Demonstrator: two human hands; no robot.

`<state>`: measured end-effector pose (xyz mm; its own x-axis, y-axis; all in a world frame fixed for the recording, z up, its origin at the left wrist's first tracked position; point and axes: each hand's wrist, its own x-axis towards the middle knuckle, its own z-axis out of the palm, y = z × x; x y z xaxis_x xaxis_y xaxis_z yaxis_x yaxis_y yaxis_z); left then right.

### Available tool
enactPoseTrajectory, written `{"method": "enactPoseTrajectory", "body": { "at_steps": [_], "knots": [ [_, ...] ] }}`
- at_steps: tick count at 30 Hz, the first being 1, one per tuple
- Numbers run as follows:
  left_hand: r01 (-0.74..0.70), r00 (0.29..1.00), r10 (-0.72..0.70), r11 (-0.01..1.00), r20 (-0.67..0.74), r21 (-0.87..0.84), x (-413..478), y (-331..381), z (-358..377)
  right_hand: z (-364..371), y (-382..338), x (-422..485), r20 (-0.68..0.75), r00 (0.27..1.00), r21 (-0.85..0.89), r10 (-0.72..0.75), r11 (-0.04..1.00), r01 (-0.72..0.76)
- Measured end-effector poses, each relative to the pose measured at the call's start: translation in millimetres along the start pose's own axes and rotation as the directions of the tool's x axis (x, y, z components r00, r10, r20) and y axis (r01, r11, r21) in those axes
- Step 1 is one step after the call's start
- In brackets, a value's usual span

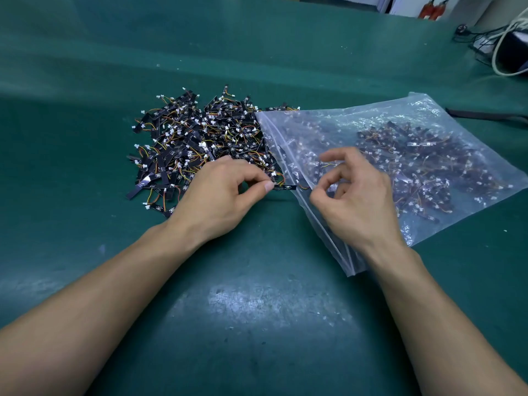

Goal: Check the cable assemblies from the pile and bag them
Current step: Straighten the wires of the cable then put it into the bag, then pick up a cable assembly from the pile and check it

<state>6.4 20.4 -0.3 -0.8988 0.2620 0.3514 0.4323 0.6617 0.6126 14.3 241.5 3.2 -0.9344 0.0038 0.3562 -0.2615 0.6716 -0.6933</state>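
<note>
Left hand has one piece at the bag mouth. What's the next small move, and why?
Probably slide the cable assembly rightward into the bag: the left hand pinches it at the bag's mouth, and the right hand hovers over that edge.

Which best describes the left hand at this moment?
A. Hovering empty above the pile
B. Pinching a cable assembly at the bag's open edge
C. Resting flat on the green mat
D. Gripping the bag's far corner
B: the left hand pinches one cable assembly between thumb and fingertip, at the open edge of the plastic bag, next to the pile.
</note>
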Motion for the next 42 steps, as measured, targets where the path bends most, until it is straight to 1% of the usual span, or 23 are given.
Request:
{"method": "enactPoseTrajectory", "body": {
  "at_steps": [4,8,11,13,14,16,18,21,23,25,27,29,30,34,36,39,42],
  "knots": [
    [0.008,1.000,-0.008,1.000,0.025,0.011,15,14,8,-2,-4,0,-0.058,0.997,0.057,-0.047,0.997,0.050],
    [-0.022,0.997,0.011,0.990,0.080,0.138,38,39,30,-5,-6,0,-0.135,0.987,0.106,-0.088,0.989,0.103],
    [0.080,0.994,-0.097,0.966,0.058,0.247,48,61,57,-5,-7,0,-0.170,0.982,0.135,-0.082,0.985,0.106],
    [0.154,0.986,-0.165,0.950,0.020,0.273,50,70,70,-5,-7,1,-0.175,0.981,0.139,-0.079,0.985,0.104],
    [0.167,0.984,-0.176,0.947,0.008,0.273,52,71,74,-5,-6,1,-0.179,0.981,0.134,-0.077,0.986,0.102],
    [0.154,0.987,-0.162,0.947,0.006,0.283,52,71,76,-6,-5,1,-0.187,0.980,0.131,-0.064,0.987,0.089],
    [0.103,0.993,-0.115,0.952,0.024,0.288,49,67,70,-6,-5,1,-0.189,0.981,0.130,-0.052,0.988,0.077],
    [-0.007,0.999,-0.004,0.970,0.044,0.244,35,52,49,-2,-7,-1,-0.134,0.989,0.070,-0.063,0.995,0.073],
    [-0.048,0.999,0.047,0.977,0.009,0.206,23,35,29,1,-6,-2,-0.067,0.997,0.031,-0.038,0.999,0.041],
    [-0.026,0.998,0.037,0.977,-0.044,0.212,11,17,8,4,-4,-3,0.028,1.000,-0.015,0.005,1.000,-0.005],
    [0.040,0.996,-0.019,0.966,-0.087,0.254,2,1,-7,7,-3,-4,0.108,0.994,-0.067,0.029,0.997,-0.022],
    [0.105,0.991,-0.075,0.951,-0.112,0.290,-1,-10,-14,9,-3,-5,0.122,0.992,-0.067,0.027,0.998,-0.019],
    [0.114,0.991,-0.085,0.947,-0.106,0.299,-1,-13,-15,9,-4,-6,0.119,0.993,-0.060,0.024,0.998,-0.017],
    [0.038,0.999,-0.040,0.942,0.000,0.334,2,-13,-13,8,-5,-5,0.127,0.991,-0.047,0.034,0.999,-0.029],
    [0.015,1.000,-0.021,0.936,0.013,0.350,4,-15,-10,8,-5,-5,0.134,0.990,-0.048,0.036,0.998,-0.030],
    [0.003,1.000,0.007,0.941,-0.029,0.337,4,-18,-11,9,-4,-5,0.147,0.988,-0.042,0.038,0.999,-0.032],
    [-0.033,0.992,0.064,0.963,-0.111,0.266,2,-18,-13,9,-4,-6,0.154,0.988,-0.015,0.020,1.000,-0.018]
  ]
}}
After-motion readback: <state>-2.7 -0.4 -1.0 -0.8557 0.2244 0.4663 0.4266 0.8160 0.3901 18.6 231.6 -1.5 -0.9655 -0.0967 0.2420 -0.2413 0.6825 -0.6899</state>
